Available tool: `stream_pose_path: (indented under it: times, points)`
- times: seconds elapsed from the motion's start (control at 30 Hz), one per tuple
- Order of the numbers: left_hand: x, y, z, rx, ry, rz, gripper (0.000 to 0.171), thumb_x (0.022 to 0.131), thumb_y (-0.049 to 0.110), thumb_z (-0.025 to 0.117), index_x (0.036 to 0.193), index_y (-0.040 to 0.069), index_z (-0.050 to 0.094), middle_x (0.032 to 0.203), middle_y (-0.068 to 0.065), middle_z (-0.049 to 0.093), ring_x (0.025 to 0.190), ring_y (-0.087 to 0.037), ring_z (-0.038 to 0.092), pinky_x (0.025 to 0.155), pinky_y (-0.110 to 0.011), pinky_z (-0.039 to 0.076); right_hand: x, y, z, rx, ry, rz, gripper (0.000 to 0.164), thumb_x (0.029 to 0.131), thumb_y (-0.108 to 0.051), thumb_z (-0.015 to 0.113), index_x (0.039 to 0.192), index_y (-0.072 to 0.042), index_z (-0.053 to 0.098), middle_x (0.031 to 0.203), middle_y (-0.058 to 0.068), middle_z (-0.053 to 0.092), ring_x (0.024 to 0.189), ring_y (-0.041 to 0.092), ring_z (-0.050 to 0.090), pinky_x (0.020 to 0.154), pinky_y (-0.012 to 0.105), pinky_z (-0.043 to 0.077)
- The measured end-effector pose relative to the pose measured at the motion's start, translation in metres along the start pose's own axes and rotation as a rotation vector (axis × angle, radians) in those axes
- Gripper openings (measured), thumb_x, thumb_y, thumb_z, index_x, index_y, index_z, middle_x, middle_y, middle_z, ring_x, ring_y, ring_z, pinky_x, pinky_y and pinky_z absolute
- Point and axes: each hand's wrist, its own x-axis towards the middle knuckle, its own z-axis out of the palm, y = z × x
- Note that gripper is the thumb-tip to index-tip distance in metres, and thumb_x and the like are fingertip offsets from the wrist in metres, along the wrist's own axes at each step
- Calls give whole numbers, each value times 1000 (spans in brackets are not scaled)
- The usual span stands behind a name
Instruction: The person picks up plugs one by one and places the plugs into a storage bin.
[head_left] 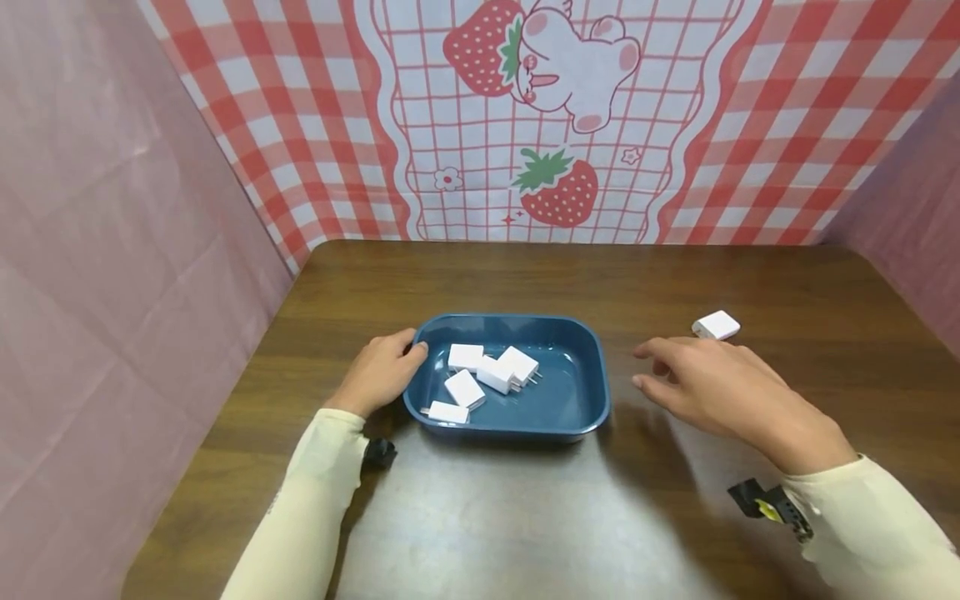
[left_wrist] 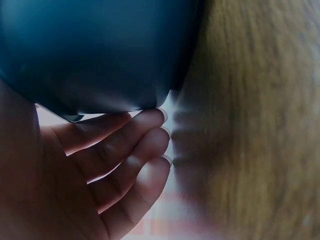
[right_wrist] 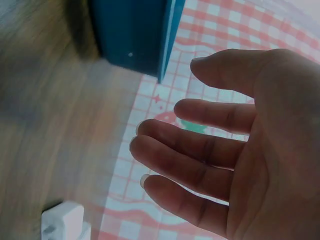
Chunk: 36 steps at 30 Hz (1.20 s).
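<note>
A blue plastic tray (head_left: 536,421) sits on the table with several white charger plugs (head_left: 464,389) lying loose in its left half, some with metal prongs showing. My left hand (head_left: 382,368) grips the tray's left end, thumb over the rim and fingers against the outer wall; the left wrist view shows those fingers (left_wrist: 142,160) under the tray's side. Right of the tray, my right hand (head_left: 708,379) hovers above the table with fingers loosely bent and nothing in it. Just beyond that hand lies a single white charger plug (head_left: 717,325), also visible in the right wrist view.
The brown wooden table (head_left: 480,517) reaches back to a red-and-white checked cloth (head_left: 330,125) with strawberry prints. Pink cloth (head_left: 112,250) hangs along the left side, with more pink cloth (head_left: 907,192) at the right. Dark wrist straps (head_left: 380,453) are on both sleeves.
</note>
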Motion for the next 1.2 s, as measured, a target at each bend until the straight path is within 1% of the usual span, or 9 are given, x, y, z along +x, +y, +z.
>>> stream_pose_path:
  times: [0.07,0.23,0.4,0.57,0.67,0.83,0.9,1.03,1.2]
  points:
    - [1,-1,1,-3,1,0,37,104,40,44,119,12,63,108,-7,65,93,-26,58,89,-47,49,-3,6,1,-8,-5,18,40,90,-36,72,120,-10,69,95,-2,71,84,17,67,69,49,54]
    - [1,-1,0,-3,2,3,38,104,40,44,122,12,63,112,-7,66,96,-26,58,92,-48,48,-13,25,5,-34,-7,58,38,90,-36,72,118,-11,69,90,-3,69,81,17,66,62,49,51]
    - [1,1,-2,-1,6,8,36,104,39,44,118,12,64,110,-8,66,95,-27,58,90,-48,47,-25,45,9,-40,-12,88,33,89,-35,72,113,-12,67,86,-3,66,75,19,63,57,50,47]
    - [0,1,-3,1,0,3,34,104,38,44,115,12,63,105,-8,65,93,-26,57,87,-46,47,-37,59,14,-32,-39,122,35,90,-36,71,115,-13,67,91,-4,69,79,21,66,59,54,47]
    - [-1,2,-2,-2,-3,-4,33,104,38,45,113,13,63,102,-8,64,91,-27,56,85,-45,47,-44,66,17,-32,-52,145,35,90,-36,71,116,-14,66,92,-4,69,79,20,66,57,53,46]
    - [-1,1,-1,0,-16,-21,42,104,39,44,128,10,61,118,-10,65,102,-27,58,96,-50,47,-54,77,19,-30,-96,182,39,92,-38,69,120,-11,67,94,1,70,81,23,67,58,54,47]
    - [-1,1,-1,-3,-12,-20,43,104,39,44,131,9,60,123,-10,64,104,-27,59,98,-52,45,-56,81,19,-37,-111,193,40,93,-39,67,121,-10,67,95,2,70,82,24,67,59,54,47]
    - [0,1,0,-5,-5,-10,41,104,40,44,127,11,62,119,-9,65,102,-27,59,96,-50,46,-64,90,21,-44,-103,205,38,93,-37,67,118,-8,67,92,1,69,80,23,66,57,52,47]
    - [1,0,0,-5,-2,-6,39,104,40,44,125,12,63,117,-8,65,101,-27,59,95,-50,46,-71,99,27,-55,-58,198,34,91,-33,68,113,-7,67,85,-1,66,73,22,64,53,52,45]
